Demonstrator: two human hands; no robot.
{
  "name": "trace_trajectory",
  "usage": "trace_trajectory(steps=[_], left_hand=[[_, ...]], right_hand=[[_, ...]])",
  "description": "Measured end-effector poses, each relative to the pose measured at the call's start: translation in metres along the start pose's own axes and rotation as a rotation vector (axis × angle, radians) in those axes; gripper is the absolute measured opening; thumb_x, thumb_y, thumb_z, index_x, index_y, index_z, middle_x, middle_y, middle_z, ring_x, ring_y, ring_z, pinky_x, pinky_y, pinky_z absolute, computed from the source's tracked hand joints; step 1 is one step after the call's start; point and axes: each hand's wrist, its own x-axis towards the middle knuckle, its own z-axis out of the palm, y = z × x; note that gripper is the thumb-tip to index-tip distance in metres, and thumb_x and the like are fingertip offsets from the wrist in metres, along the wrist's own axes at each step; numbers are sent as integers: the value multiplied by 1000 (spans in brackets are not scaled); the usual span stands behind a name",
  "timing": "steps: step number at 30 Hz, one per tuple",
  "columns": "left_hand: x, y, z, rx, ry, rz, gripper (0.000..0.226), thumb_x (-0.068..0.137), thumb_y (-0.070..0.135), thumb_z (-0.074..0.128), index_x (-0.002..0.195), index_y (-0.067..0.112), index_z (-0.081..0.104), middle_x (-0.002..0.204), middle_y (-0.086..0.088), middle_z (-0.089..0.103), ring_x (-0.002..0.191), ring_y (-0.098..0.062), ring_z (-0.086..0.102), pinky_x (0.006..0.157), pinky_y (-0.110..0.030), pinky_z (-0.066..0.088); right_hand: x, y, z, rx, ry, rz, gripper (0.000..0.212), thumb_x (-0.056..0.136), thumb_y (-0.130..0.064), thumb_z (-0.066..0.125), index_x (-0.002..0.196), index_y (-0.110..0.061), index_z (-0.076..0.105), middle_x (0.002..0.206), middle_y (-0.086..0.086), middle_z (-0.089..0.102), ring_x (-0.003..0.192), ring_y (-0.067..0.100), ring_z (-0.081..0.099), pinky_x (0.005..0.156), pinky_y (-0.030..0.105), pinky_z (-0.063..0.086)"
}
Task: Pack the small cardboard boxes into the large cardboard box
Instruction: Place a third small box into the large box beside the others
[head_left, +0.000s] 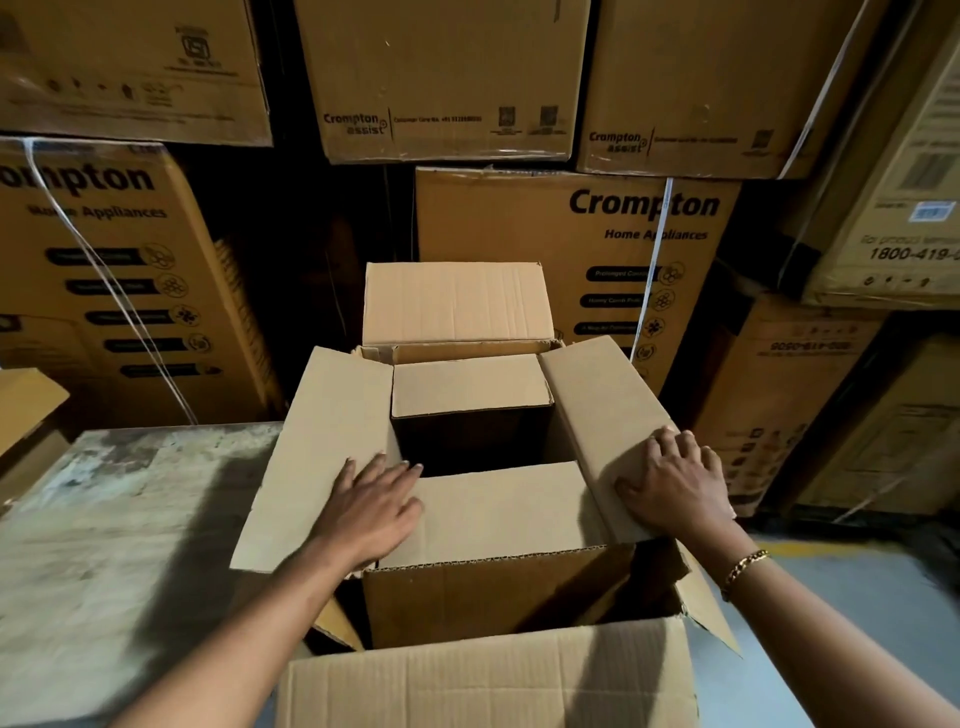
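- My left hand (371, 501) lies flat on the left flap (311, 447), fingers straight, gripping nothing;
- the small cardboard box (493, 592) stands inside the large cardboard box (488, 680), its flaps unclosed; packing seems barely begun, with room left around it;
- my right hand (675, 483) presses the right flap (587, 405), fingers spread, holding nothing.

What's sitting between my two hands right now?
In the head view, a folded-in cardboard flap lies between the left hand and right hand, with a dark opening just beyond it.
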Motion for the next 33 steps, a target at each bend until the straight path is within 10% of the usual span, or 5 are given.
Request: trace_trajectory(steps=[9, 13, 19, 29, 33], left_hand=[[-7, -10, -64, -1090, -2, -69, 70, 73, 83, 57, 76, 16, 77, 101, -6, 73, 100, -25, 64, 93, -36, 41], [-38, -18, -51, -788, -395, 172, 72, 62, 78, 71, 111, 26, 74, 122, -5, 70, 113, -14, 62, 111, -44, 41], [-68, 2, -6, -241, -421, 179, 136, 34, 105, 45, 153, 44, 25, 166, 14, 3, 151, -12, -18, 117, -36, -17], [-67, 26, 1, -240, -255, 37, 120, 47, 108, 24, 146, 44, 40, 165, 13, 13, 152, -8, -10, 121, -42, -11], [-49, 36, -1, -105, -116, -11, 94, 75, 95, 25, 147, 36, 42, 166, 7, 15, 153, -15, -6, 121, -45, -6]], right_hand=[[-6, 18, -14, 46, -39, -143, 67, 95, -59, 43, 152, -24, 40, 167, 0, 19, 155, 27, 4, 124, 49, 6], [-11, 4, -22, 17, -185, -315, 84, 89, -74, 47, 157, -27, 31, 168, -1, 17, 155, 30, -2, 123, 51, 2], [-29, -10, -18, -61, -494, -402, 151, 29, -107, 29, 161, -36, 12, 168, 1, -14, 147, 36, -31, 116, 64, -18], [-17, -19, -18, -123, -533, -470, 143, 38, -102, 42, 160, -34, 14, 169, 0, -4, 151, 37, -21, 116, 62, -14], [-1, -46, -25, -128, -444, -486, 101, 77, -87, 45, 156, -26, 28, 166, 2, 21, 154, 31, 8, 121, 57, 5]])
